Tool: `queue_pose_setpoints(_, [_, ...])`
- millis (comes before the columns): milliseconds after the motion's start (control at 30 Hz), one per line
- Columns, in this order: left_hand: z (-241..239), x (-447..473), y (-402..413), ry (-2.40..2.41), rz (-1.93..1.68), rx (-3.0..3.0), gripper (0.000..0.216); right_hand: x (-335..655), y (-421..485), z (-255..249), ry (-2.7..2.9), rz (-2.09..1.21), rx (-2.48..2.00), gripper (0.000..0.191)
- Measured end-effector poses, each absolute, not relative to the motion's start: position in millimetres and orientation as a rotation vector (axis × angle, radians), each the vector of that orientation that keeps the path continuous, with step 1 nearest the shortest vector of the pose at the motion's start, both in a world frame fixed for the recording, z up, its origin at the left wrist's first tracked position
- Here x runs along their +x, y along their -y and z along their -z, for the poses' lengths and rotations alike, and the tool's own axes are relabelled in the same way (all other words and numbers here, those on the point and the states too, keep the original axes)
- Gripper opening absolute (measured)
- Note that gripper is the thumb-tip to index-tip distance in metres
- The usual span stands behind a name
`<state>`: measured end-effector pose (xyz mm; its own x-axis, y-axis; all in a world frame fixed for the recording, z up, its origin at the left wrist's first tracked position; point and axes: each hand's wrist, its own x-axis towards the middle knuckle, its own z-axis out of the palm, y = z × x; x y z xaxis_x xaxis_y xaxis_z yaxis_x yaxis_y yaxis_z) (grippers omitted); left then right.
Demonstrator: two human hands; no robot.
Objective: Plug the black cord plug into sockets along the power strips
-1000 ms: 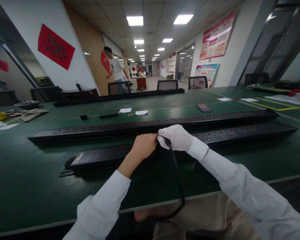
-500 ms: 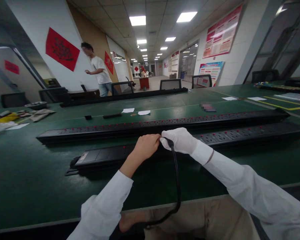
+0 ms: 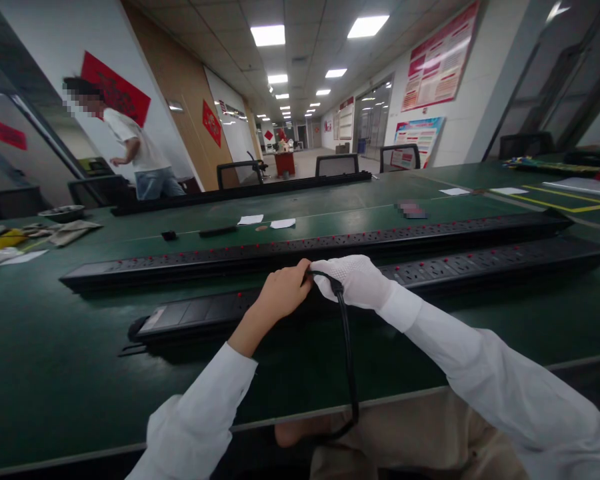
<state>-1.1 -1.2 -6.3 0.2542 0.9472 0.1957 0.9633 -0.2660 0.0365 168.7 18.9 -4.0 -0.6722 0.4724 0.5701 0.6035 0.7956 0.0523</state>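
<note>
My bare left hand (image 3: 284, 291) is closed with its fingertips pinched on the thin end of a black cable (image 3: 349, 353). Beside it, my right hand (image 3: 353, 281), in a white dotted glove, is closed around the same cable; the fingertips of both hands meet. From the right hand the cable hangs down past the table edge toward my lap. Behind and under the hands lies a long black power strip (image 3: 195, 313) with sockets and red dots. Farther back, a second long power strip (image 3: 220, 257) lies roughly alongside it. My hands hide part of the nearer strip.
A green table (image 3: 70, 360) spreads in front of me. It carries white paper slips (image 3: 283, 223), a small black block (image 3: 169, 235), a dark bar (image 3: 218, 231) and a long black rail (image 3: 240, 192) at the far edge. Chairs stand beyond; a person (image 3: 140, 147) is at the back left.
Both hands have shifted slightly left in view, still together on the cable, and more of its thin end shows between them. The person at the back has moved left.
</note>
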Motion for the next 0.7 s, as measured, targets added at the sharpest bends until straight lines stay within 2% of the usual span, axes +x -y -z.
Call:
queue_pose_setpoints(300, [3.3,0.2,1.8,1.862,0.263,-2.394,0.017,168.7,-18.5,5.6,2.429,0.334,-0.795,0.027])
queue_pose_setpoints(700, [-2.4,1.7,6.2,1.909,0.198,-2.4,0.023,169.6,-19.2,5.3,2.431,0.357,-0.762,0.027])
